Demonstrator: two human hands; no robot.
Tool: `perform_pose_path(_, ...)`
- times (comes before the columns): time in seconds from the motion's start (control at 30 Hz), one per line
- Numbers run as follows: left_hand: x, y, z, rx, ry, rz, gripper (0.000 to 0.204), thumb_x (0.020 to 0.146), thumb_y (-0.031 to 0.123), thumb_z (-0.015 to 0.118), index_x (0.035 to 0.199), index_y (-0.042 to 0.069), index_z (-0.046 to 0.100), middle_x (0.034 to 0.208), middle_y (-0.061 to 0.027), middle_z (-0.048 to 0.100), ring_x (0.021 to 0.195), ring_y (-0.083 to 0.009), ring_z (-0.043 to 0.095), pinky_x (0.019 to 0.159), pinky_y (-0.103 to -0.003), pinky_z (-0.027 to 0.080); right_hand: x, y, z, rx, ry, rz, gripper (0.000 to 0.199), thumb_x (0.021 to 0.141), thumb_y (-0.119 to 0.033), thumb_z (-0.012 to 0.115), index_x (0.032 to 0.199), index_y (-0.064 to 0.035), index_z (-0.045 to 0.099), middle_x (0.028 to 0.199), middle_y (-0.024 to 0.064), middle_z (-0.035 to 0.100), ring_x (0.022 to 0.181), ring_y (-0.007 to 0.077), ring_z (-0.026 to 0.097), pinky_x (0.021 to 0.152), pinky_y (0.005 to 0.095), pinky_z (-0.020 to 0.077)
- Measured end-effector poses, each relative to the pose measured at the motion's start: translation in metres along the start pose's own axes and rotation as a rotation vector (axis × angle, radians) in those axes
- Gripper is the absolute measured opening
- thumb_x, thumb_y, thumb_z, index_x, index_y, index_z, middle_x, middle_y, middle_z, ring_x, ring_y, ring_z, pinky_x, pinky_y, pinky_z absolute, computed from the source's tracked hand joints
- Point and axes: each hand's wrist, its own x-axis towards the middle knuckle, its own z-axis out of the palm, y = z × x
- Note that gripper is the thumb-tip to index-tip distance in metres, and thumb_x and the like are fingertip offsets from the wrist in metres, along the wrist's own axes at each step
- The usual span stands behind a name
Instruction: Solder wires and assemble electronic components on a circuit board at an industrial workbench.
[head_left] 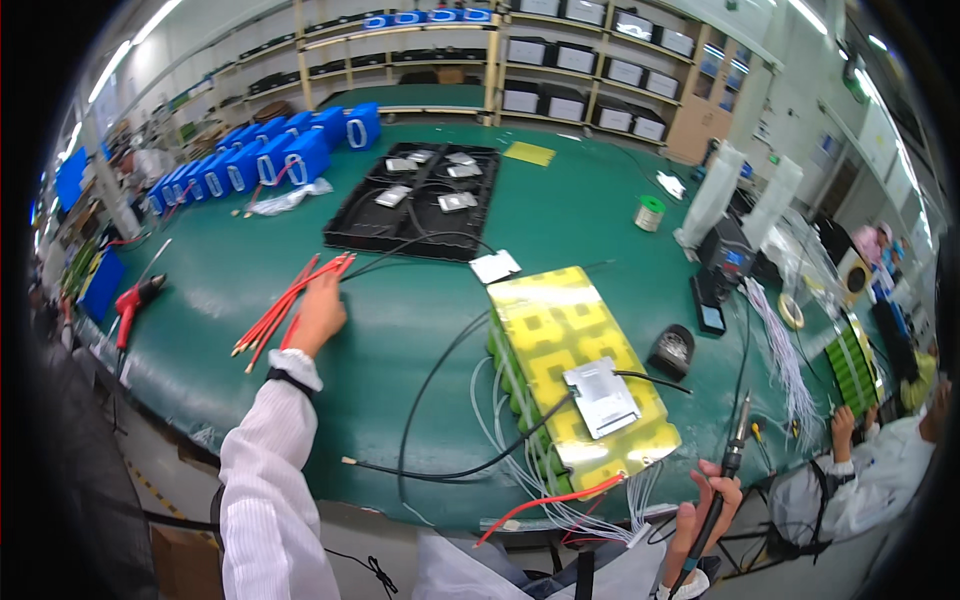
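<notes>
Left hand (318, 312) grasping red wires (285, 308), long axis lower-left to upper-right; right hand (705, 505) gripping soldering iron (728, 470), tip up. Green surface (400, 300), workshop shelving.

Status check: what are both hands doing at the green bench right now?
Left hand out on the red wires, grip unclear. Right hand shut on soldering iron, tip up. Yellow battery pack lies between, untouched. Black cable loops across the green table.
</notes>
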Motion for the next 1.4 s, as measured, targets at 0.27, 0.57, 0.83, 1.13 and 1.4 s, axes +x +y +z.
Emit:
perform_pose_path(0.27, -0.013, -0.04, -0.019, 0.244, -0.004, 0.01, 0.009, 0.072, 0.005, 0.06, 0.077, -0.002, 0.063, 0.084, -0.0206, 0.065, 0.076, -0.0395, 0.063, 0.068, -0.047, 0.054, -0.01, 0.015, -0.016, 0.046, 0.056, 0.086, 0.042, 0.085, -0.026, 0.062, 0.116, -0.0066, 0.041, 0.114, 0.0158, 0.045, 0.109, 0.0299, 0.051, 0.088, 0.0419, 0.0463)
perform_pose_path(0.57, -0.037, -0.031, -0.054, -0.001, -0.049, -0.078, 0.043, 0.072, 0.018, 0.076, 0.111, 0.005, 0.062, 0.104, -0.0161, 0.061, 0.093, -0.0319, 0.061, 0.08, -0.04, 0.05, -0.011, 0.011, -0.028, 0.135, -0.016, 0.019, 0.038, 0.082, -0.011, 0.066, 0.113, -0.001, 0.046, 0.112, 0.0192, 0.049, 0.104, 0.0291, 0.056, 0.085, 0.0377, 0.0519)
perform_pose_path(0.83, -0.055, 0.17, -0.153, -0.561, -0.17, 0.325, 0.047, 0.077, 0.006, 0.07, 0.12, 0.003, 0.052, 0.113, -0.0139, 0.055, 0.102, -0.0283, 0.057, 0.086, -0.035, 0.047, -0.006, 0.018, -0.012, 0.216, 0.05, 0.011, 0.059, 0.071, -0.007, 0.08, 0.118, -0.0043, 0.045, 0.119, 0.0149, 0.047, 0.107, 0.0272, 0.055, 0.087, 0.0369, 0.0506)
perform_pose_path(1.13, 0.046, 0.276, -0.083, -0.496, -0.43, 0.411, 0.048, 0.096, 0.036, 0.05, 0.12, -0.005, 0.057, 0.109, -0.0157, 0.063, 0.101, -0.0257, 0.061, 0.086, -0.033, 0.047, -0.037, -0.025, 0.067, 0.107, 0.116, -0.054, 0.088, 0.063, -0.025, 0.088, 0.127, -0.0071, 0.03, 0.134, 0.0218, 0.037, 0.127, 0.0371, 0.036, 0.107, 0.0479, 0.0293)
perform_pose_path(1.4, 0.055, 0.291, -0.072, -0.634, -0.74, 0.276, 0.062, 0.097, 0.05, 0.043, 0.108, -0.008, 0.064, 0.094, -0.0153, 0.068, 0.086, -0.0188, 0.062, 0.082, -0.032, 0.047, -0.039, -0.019, 0.085, -0.037, 0.177, -0.019, 0.084, 0.062, -0.014, 0.084, 0.127, -0.0084, 0.033, 0.131, 0.0254, 0.037, 0.119, 0.0451, 0.041, 0.097, 0.0505, 0.036)
